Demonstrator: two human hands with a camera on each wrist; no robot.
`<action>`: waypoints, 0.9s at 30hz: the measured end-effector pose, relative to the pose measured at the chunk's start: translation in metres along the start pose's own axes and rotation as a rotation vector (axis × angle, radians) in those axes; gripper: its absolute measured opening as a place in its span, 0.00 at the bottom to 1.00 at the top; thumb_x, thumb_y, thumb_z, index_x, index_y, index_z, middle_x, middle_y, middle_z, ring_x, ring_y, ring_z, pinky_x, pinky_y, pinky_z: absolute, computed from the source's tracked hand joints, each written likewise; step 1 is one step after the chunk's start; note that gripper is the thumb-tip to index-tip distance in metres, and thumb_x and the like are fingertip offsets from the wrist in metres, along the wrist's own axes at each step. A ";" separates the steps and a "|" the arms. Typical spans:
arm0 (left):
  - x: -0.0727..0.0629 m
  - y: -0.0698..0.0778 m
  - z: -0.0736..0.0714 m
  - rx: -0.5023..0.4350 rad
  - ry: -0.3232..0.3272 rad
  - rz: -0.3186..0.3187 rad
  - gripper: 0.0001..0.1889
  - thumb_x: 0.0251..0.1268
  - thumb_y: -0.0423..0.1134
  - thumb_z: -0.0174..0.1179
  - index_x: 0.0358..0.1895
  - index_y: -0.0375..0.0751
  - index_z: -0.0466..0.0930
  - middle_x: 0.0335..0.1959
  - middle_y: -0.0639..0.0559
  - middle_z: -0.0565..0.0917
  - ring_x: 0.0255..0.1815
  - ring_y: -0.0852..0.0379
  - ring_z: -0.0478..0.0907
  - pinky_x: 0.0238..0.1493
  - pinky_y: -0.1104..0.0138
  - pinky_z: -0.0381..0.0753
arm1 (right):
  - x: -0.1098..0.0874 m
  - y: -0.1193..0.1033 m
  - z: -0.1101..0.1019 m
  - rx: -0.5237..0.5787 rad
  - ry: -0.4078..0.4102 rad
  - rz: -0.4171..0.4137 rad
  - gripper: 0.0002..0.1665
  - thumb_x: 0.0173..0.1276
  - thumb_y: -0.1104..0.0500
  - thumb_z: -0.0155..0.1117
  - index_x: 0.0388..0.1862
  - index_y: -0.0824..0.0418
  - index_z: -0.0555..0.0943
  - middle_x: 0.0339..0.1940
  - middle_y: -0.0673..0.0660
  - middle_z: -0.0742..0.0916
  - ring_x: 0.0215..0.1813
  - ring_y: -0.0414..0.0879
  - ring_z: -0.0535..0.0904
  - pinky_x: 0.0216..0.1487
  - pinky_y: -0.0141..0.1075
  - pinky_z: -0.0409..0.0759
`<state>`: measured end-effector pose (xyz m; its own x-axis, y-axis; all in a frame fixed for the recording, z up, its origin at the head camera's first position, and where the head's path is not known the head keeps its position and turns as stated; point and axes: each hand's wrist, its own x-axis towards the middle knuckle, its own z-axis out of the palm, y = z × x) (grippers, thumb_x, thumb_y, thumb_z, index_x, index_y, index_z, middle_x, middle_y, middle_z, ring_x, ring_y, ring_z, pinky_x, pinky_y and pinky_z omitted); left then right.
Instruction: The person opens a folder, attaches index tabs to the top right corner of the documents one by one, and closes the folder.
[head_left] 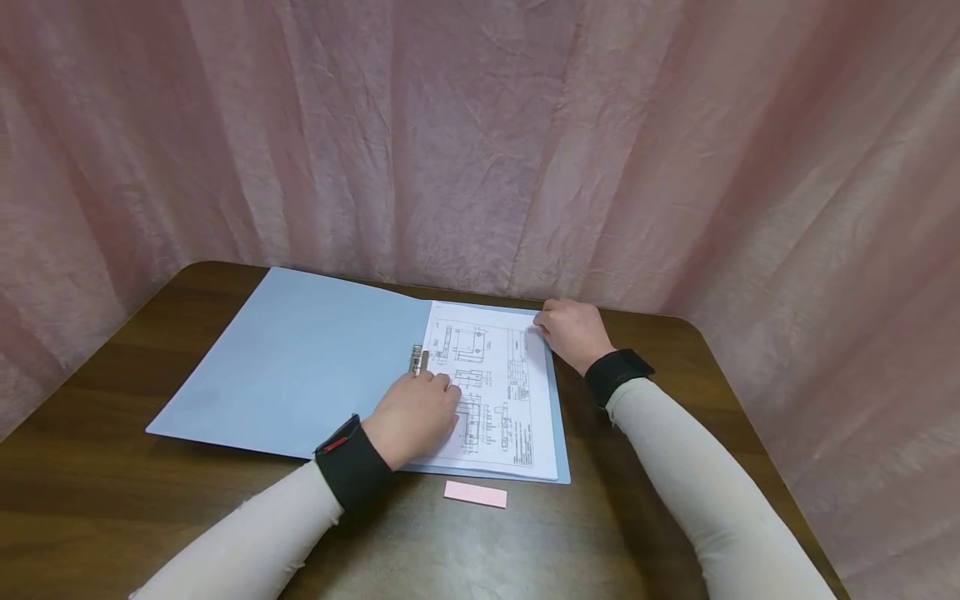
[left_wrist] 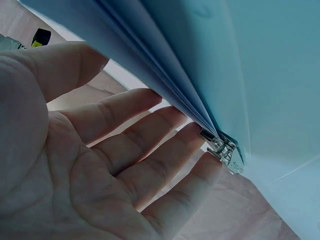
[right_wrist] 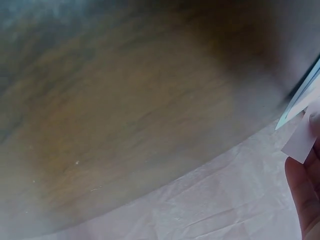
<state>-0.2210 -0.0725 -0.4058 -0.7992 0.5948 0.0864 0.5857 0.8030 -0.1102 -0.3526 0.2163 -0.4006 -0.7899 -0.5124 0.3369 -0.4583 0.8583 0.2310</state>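
Note:
A light blue folder lies spread on the table, with a metal clip near its fold. White sheets printed with technical drawings lie on its right side. My left hand rests on these sheets just below the clip; the left wrist view shows its fingers fairly straight and spread along the page edges. At the sheets' upper right corner, my right hand pinches a small pale slip, apparently a sticky note. Most of that hand lies outside the right wrist view.
A pink sticky note pad lies in front of the folder's lower edge. The brown wooden table has rounded far corners. A pink curtain hangs close behind its back edge.

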 end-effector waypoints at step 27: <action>-0.002 0.001 0.001 0.036 0.020 0.014 0.18 0.77 0.48 0.71 0.54 0.35 0.90 0.45 0.42 0.90 0.41 0.47 0.85 0.46 0.55 0.86 | 0.002 0.002 0.009 -0.037 -0.076 -0.019 0.07 0.75 0.62 0.78 0.48 0.54 0.97 0.38 0.54 0.91 0.38 0.48 0.84 0.44 0.42 0.86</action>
<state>-0.2192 -0.0726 -0.4071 -0.7877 0.6073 0.1040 0.5917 0.7927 -0.1471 -0.3583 0.2172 -0.4080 -0.8103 -0.5242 0.2621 -0.4597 0.8459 0.2706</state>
